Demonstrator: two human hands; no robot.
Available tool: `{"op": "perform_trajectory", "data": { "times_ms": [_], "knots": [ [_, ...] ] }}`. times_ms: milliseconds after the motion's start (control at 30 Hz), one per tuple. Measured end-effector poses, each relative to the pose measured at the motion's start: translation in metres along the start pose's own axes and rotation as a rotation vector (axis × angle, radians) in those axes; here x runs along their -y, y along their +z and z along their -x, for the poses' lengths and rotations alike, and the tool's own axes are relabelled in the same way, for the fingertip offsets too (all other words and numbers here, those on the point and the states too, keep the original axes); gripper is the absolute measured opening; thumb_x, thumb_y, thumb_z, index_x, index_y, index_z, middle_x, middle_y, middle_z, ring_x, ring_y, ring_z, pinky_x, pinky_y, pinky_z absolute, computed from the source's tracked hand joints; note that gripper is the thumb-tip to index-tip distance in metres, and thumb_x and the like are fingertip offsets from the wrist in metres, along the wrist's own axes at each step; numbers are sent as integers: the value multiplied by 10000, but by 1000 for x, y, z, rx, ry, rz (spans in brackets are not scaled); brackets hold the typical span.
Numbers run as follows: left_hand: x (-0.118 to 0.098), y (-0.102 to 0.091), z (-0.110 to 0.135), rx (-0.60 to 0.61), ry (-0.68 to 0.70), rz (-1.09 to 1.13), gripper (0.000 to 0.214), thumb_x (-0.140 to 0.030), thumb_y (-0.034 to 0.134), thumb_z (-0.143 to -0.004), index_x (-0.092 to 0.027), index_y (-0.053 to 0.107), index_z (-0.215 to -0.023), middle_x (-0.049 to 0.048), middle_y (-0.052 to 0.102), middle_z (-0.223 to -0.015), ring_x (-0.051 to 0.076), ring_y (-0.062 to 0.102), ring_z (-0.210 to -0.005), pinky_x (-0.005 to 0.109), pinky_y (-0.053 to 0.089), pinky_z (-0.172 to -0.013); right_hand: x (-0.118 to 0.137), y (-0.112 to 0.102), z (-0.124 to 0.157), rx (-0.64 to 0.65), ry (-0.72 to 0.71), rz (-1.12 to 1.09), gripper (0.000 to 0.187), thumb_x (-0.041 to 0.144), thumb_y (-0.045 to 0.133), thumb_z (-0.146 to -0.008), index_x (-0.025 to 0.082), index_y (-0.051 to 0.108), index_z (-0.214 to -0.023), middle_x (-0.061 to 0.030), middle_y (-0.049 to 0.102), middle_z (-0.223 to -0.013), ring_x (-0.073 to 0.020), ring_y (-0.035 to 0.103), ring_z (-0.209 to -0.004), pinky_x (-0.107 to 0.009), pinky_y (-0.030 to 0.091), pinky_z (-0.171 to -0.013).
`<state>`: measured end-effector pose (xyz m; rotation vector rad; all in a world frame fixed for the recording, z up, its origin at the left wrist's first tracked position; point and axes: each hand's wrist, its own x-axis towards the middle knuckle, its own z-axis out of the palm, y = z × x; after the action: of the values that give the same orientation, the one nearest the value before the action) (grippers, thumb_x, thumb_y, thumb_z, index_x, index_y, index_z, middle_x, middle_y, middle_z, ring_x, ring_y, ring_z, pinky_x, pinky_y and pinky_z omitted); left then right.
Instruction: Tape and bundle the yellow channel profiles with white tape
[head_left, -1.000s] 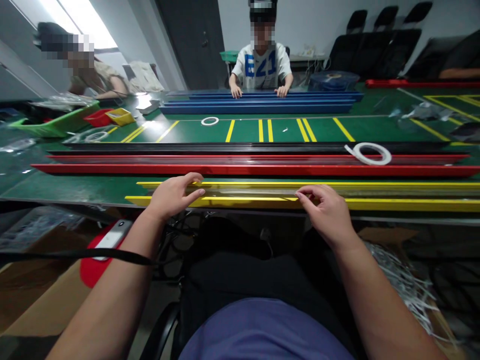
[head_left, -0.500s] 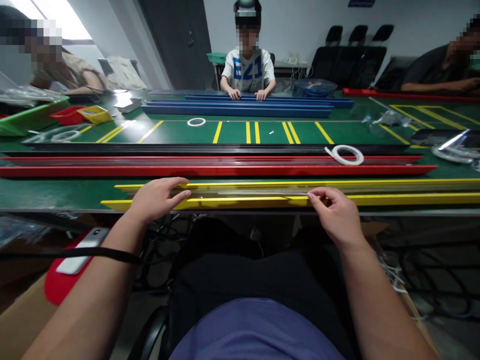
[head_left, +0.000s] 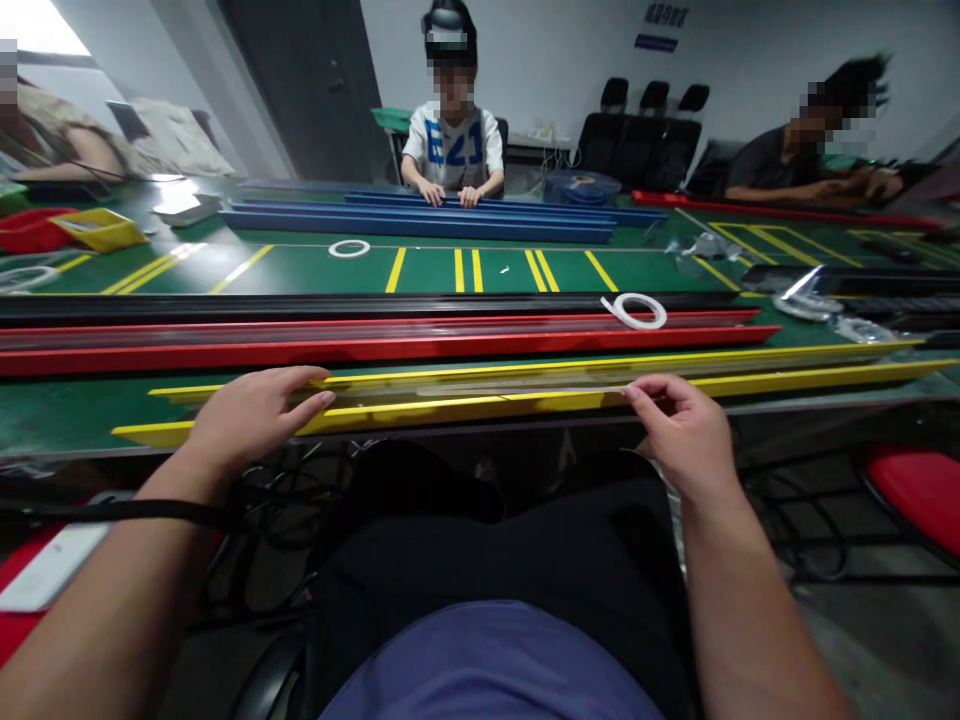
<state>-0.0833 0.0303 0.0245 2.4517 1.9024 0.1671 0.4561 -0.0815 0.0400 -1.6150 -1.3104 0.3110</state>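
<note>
A long yellow channel (head_left: 420, 410) with two raised walls lies along the near edge of the green table. My left hand (head_left: 251, 415) lies across its left part, thumb at the near wall and fingers over the far wall, gripping it. Farther right, my right hand (head_left: 686, 425) pinches the end of a thin pale strip (head_left: 570, 390) between thumb and forefinger. Leftward from that pinch, the strip runs along inside the channel. The curled fingers of my right hand are partly hidden.
Behind lie a red channel (head_left: 390, 352) and a black channel (head_left: 315, 305). A white coil (head_left: 643, 311) rests across them, with another white coil (head_left: 349, 249) beyond. Across the table, a person (head_left: 454, 140) touches blue channels (head_left: 420, 222). Clear plastic (head_left: 806, 295) lies right.
The view has turned to the right, so the table and channels appear shifted left and tilted. Both hands keep their grips, with slightly more distance between them in view.
</note>
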Motion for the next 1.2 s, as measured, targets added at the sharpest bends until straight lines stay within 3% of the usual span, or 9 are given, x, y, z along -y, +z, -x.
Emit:
{"op": "perform_trajectory", "data": {
  "times_ms": [233, 333, 433, 567, 700, 767, 900, 1033, 1200],
  "knots": [
    [2, 0, -2, 29, -17, -45, 713, -709, 377, -1011, -196, 636, -1434, 105, 710, -1404, 330, 667, -1254, 407, 496, -1006, -6, -19, 4, -25, 99, -393, 368, 527, 821, -855, 220, 636, -940, -53, 734, -1026, -159, 633, -796, -285, 515, -695],
    [1, 0, -2, 15, -18, -54, 725, -719, 364, -1006, -199, 647, -1425, 99, 715, -1398, 334, 672, -1246, 404, 502, -991, 1, -31, 9, 47, 193, -642, 405, 551, 757, -895, 249, 490, -940, -59, 715, -1227, -224, 699, -1032, -356, 584, -792],
    [2, 1, -2, 15, -20, -64, 726, -716, 363, -1003, -197, 650, -1422, 103, 723, -1383, 333, 680, -1230, 397, 508, -963, 9, -42, 16, 76, 194, -746, 380, 551, 644, -969, 259, 406, -923, -33, 686, -1024, -266, 670, -1214, -501, 585, -984],
    [3, 1, -3, 14, -13, -71, 730, -713, 363, -1007, -194, 640, -1439, 102, 720, -1388, 334, 682, -1222, 404, 508, -957, 15, -46, 25, 139, 217, -783, 329, 493, 602, -1009, 264, 392, -901, 81, 276, -621, -145, 539, -614, -458, 597, -936],
    [3, 1, -3, 28, -23, -71, 736, -713, 348, -1013, -193, 636, -1446, 109, 717, -1390, 342, 682, -1219, 410, 509, -945, 9, -35, 34, 392, 397, -657, 376, 547, 663, -975, 246, 440, -944, 103, 365, -643, -62, 213, -464, -223, 379, -494],
    [2, 1, -3, 31, -29, -67, 729, -711, 351, -1015, -197, 637, -1447, 106, 716, -1392, 340, 683, -1220, 407, 510, -942, 1, -27, 38, 511, 415, -438, 380, 582, 652, -966, 230, 513, -1006, 53, 545, -741, -69, 311, -486, -209, 275, -452],
    [0, 0, -3, 7, -26, -64, 723, -708, 371, -1005, -200, 659, -1429, 101, 729, -1373, 342, 694, -1201, 406, 518, -930, -8, -16, 47, 688, 259, 21, 392, 504, 694, -939, 202, 682, -1189, -65, 730, -1069, -150, 639, -832, -257, 488, -692],
    [-1, -2, -3, 14, -19, -63, 719, -701, 363, -1013, -194, 651, -1432, 100, 722, -1386, 342, 685, -1224, 410, 511, -961, 2, -17, 51, 1017, 230, 24, 397, 545, 713, -920, 191, 742, -1097, -15, 693, -841, -155, 601, -745, -261, 442, -673],
    [0, 0, -4, 10, -24, -58, 708, -699, 369, -1013, -204, 653, -1431, 91, 720, -1394, 332, 688, -1216, 403, 514, -955, 18, -25, 47, 670, 79, -109, 495, 631, 572, -1011, 185, 614, -799, -13, 573, -766, -142, 510, -723, -267, 413, -676]
  ]
}}
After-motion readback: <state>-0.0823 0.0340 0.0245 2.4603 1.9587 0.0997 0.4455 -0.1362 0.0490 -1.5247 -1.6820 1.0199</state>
